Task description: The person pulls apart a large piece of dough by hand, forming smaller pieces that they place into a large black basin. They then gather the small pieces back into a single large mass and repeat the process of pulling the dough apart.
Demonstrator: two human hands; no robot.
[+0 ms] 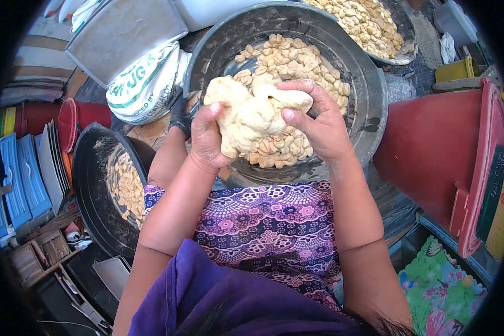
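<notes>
Both my hands hold one pale lump of dough (251,116) over a large dark basin (369,106). My left hand (208,140) grips the lump's lower left side. My right hand (315,124) pinches its upper right end, thumb and fingers pressed into it. Under the lump, inside the basin, lies a heap of small cut dough pieces (294,59).
A second dark basin (89,185) with small pieces stands at my left; a third bowl of pieces (404,51) is at the top right. A printed sack (143,84), a metal tray (123,33), a red tub (437,145) and blue crates (17,179) surround me.
</notes>
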